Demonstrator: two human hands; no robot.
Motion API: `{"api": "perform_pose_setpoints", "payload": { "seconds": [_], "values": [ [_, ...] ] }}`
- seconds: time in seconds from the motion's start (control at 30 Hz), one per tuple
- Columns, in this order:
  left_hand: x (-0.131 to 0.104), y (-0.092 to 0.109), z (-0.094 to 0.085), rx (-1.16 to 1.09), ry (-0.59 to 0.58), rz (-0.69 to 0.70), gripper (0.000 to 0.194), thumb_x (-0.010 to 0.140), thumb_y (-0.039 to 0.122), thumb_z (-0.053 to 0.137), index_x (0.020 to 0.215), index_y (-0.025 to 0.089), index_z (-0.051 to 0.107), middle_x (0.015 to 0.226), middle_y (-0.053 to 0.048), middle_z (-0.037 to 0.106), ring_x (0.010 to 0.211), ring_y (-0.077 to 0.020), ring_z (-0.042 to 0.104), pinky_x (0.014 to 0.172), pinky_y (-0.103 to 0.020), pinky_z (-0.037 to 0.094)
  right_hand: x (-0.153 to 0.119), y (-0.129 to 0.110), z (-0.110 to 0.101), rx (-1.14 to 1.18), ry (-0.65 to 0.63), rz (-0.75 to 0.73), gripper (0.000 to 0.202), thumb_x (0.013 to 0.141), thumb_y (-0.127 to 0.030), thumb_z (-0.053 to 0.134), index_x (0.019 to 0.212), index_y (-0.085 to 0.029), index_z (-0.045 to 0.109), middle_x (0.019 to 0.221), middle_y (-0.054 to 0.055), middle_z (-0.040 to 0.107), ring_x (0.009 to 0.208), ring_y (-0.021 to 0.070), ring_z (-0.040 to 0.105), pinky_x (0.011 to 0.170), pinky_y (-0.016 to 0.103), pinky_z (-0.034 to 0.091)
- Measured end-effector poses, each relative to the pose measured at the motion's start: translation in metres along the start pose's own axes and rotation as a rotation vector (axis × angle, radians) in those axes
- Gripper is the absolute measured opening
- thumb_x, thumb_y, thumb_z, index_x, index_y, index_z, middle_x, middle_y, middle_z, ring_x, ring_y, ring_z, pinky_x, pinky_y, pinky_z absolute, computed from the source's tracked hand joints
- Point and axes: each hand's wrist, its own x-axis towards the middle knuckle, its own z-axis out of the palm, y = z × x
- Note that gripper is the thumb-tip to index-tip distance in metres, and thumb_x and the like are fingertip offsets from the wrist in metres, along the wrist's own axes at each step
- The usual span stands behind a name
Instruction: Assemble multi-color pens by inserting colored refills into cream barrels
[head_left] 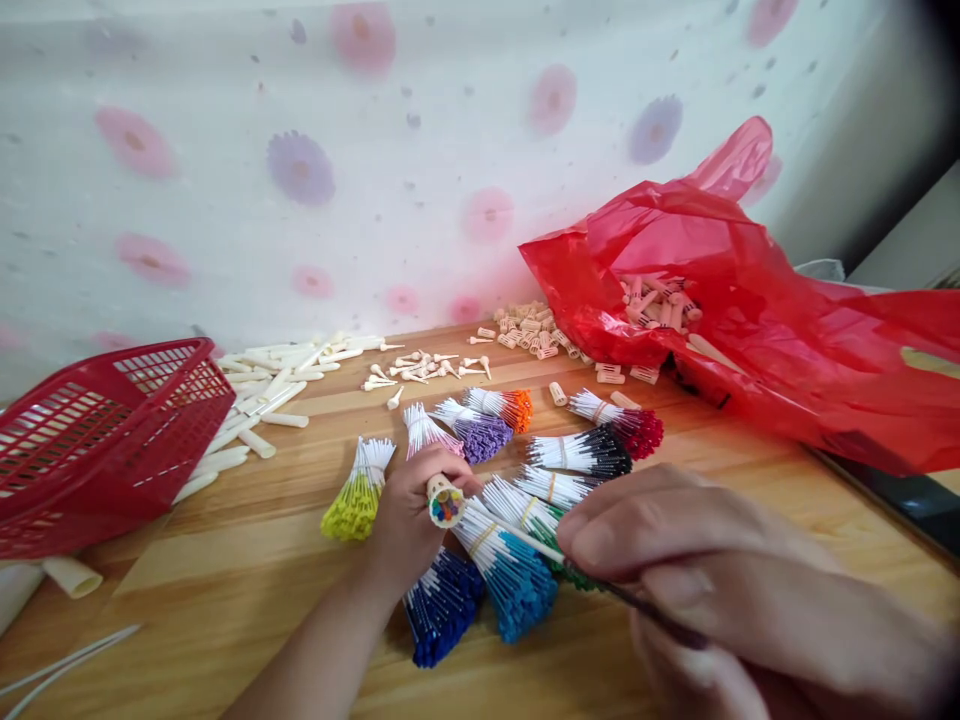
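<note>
My left hand [420, 500] is closed around a cream pen barrel [445, 503]. Its open end faces me, and several coloured tips show inside. Nearer the camera, my right hand [697, 570] pinches a thin white pen refill with a dark end [652, 610]; its white end points toward the barrel. Around my hands lie rubber-banded bundles of white refills with coloured ends: a yellow bundle [356, 490], a dark blue bundle [444, 608], a light blue bundle [514, 580], a black bundle [585, 452], a purple bundle [476, 430] and others. A green bundle is partly hidden by my right hand.
A red plastic basket [97, 440] stands at the left beside piled cream tubes [277, 380]. Small pointed cream tips [427, 366] and slotted pieces [532, 330] lie at the back. A red plastic bag [750, 300] holding parts covers the right, over a dark flat object [892, 500].
</note>
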Motion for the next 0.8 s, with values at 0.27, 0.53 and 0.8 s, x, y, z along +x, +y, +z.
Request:
{"api": "perform_pose_setpoints", "payload": {
  "seconds": [0.27, 0.53, 0.8],
  "values": [
    [0.001, -0.002, 0.002, -0.012, -0.029, 0.055, 0.025, 0.080, 0.040, 0.061, 0.064, 0.020, 0.061, 0.065, -0.002, 0.057, 0.064, -0.0179, 0.053, 0.062, -0.031, 0.044, 0.006, 0.003, 0.015, -0.080, -0.070, 0.001, 0.028, 0.080, -0.013, 0.066, 0.103, -0.029, 0.061, 0.090, 0.004, 0.072, 0.083, 0.0177, 0.069, 0.076, 0.027, 0.060],
    [0.001, -0.001, 0.001, 0.039, -0.027, 0.086, 0.019, 0.076, 0.033, 0.062, 0.061, 0.021, 0.060, 0.062, 0.000, 0.057, 0.064, -0.0178, 0.054, 0.061, -0.030, 0.043, 0.009, 0.022, 0.027, -0.104, -0.056, -0.145, 0.028, 0.083, -0.006, 0.053, 0.106, -0.021, 0.055, 0.087, 0.008, 0.069, 0.085, 0.0161, 0.068, 0.074, 0.027, 0.058],
    [0.001, -0.007, 0.001, 0.068, -0.036, 0.104, 0.017, 0.077, 0.027, 0.062, 0.062, 0.020, 0.060, 0.063, 0.001, 0.056, 0.065, -0.0160, 0.054, 0.063, -0.028, 0.042, 0.008, 0.020, 0.026, -0.080, -0.060, -0.123, 0.033, 0.079, -0.002, 0.055, 0.104, -0.022, 0.056, 0.087, 0.008, 0.069, 0.083, 0.0166, 0.068, 0.072, 0.027, 0.058]
  ]
}}
